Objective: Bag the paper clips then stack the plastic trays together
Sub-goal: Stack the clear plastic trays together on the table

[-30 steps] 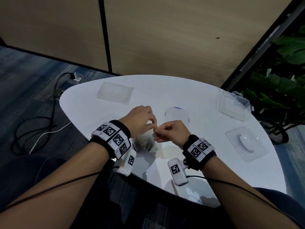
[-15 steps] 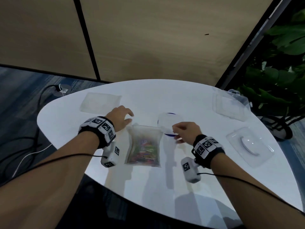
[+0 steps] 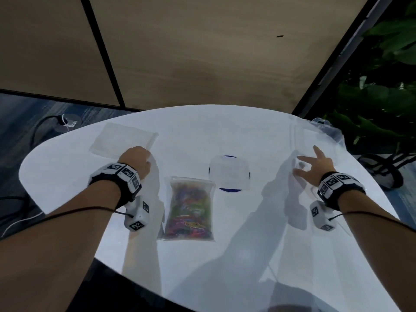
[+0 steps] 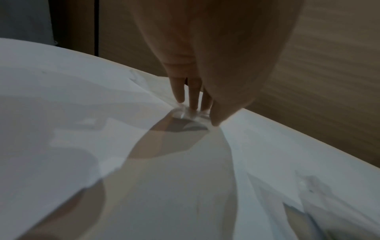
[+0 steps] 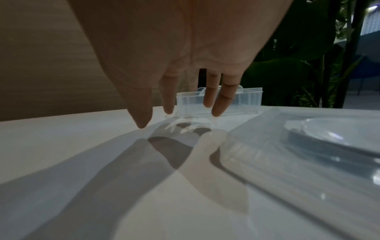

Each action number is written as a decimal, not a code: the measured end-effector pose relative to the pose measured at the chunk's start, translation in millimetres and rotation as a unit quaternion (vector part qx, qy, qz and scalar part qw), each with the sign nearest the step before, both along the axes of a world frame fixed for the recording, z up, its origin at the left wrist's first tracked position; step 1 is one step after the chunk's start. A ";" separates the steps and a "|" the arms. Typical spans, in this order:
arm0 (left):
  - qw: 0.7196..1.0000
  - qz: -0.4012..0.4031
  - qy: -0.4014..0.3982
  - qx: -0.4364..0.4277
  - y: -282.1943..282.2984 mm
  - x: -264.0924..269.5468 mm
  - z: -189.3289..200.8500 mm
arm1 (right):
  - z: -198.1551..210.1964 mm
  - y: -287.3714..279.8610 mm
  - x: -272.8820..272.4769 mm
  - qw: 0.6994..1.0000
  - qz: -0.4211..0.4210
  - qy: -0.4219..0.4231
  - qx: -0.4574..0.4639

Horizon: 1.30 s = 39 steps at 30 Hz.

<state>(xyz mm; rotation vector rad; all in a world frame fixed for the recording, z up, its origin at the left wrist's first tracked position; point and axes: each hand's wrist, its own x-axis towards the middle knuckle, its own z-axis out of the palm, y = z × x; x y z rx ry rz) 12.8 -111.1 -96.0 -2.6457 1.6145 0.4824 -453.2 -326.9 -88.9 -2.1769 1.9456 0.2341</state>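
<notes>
A clear zip bag (image 3: 189,208) full of coloured paper clips lies flat at the table's centre, with neither hand on it. My left hand (image 3: 139,156) reaches down to the near right corner of a flat clear tray (image 3: 117,140) at the far left. In the left wrist view its straight fingertips (image 4: 193,107) touch that tray's edge (image 4: 183,113). My right hand (image 3: 313,163) hovers with fingers spread in front of a clear plastic box (image 5: 246,100) at the far right. A domed clear tray (image 5: 308,154) lies just right of that hand (image 5: 176,116).
A round clear lid with a dark blue rim (image 3: 229,173) lies behind the bag. The white table (image 3: 225,255) curves away close on every side. A wooden wall stands behind it, a leafy plant (image 3: 382,104) at the right, cables on the floor at the left.
Both hands have let go of the bag, which now lies on the table. The left hand moved out to the far left tray and the right hand out to the right trays.
</notes>
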 end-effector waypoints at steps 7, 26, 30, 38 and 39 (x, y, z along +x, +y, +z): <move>0.997 0.073 0.011 -0.004 0.5 -1.0 19.7 | 10.2 -14.3 10.4 0.997 0.063 -0.006 -0.033; 0.946 -0.136 0.186 -0.227 -0.4 -180.7 120.3 | 58.1 168.2 90.0 0.955 0.192 -0.179 0.134; 0.939 -0.162 0.234 -0.192 9.9 -211.3 118.4 | 63.7 159.0 39.2 0.969 0.215 0.061 0.101; 0.954 -0.212 0.203 -0.064 4.3 -258.5 85.5 | 62.9 156.4 -12.4 0.929 0.081 -0.268 0.240; 0.955 -0.210 0.205 -0.044 4.0 -262.6 82.2 | 66.2 149.4 -21.9 0.910 0.038 -0.321 0.260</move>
